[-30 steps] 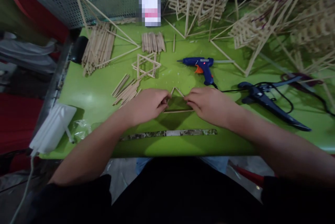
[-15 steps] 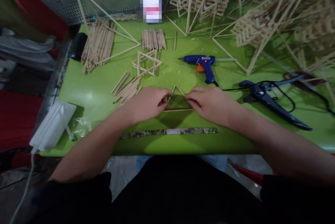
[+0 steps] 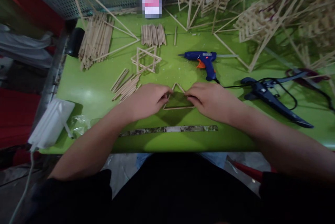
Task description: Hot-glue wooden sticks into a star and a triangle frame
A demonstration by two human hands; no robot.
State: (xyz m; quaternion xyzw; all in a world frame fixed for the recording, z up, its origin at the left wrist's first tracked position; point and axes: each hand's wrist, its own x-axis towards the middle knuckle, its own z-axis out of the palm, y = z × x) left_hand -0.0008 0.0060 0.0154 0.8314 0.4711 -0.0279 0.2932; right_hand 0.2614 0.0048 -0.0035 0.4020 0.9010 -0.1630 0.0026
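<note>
Three thin wooden sticks form a small triangle (image 3: 180, 107) low over the green table, its point facing away from me. My left hand (image 3: 154, 99) pinches the triangle's left side. On its right side, my right hand (image 3: 202, 95) has its fingers closed, covering part of that stick. Beyond the hands lies a six-pointed star made of sticks (image 3: 146, 59). A blue hot glue gun (image 3: 200, 56) with an orange trigger and a lit red light rests on its side, nozzle to the left. Loose short sticks (image 3: 128, 88) lie just past my left hand.
Bundles of sticks (image 3: 95, 40) and shorter sticks (image 3: 153, 35) lie at the back left. A dark-handled cutter (image 3: 272, 100) and cable lie right. Stick frames (image 3: 252, 25) crowd the back right. A patterned strip (image 3: 172, 129) lies near the front edge; a white power adapter (image 3: 51, 122) sits left.
The whole view has shifted slightly, with the table's far items sitting a bit higher. Both hands stay on the triangle with almost the same grip.
</note>
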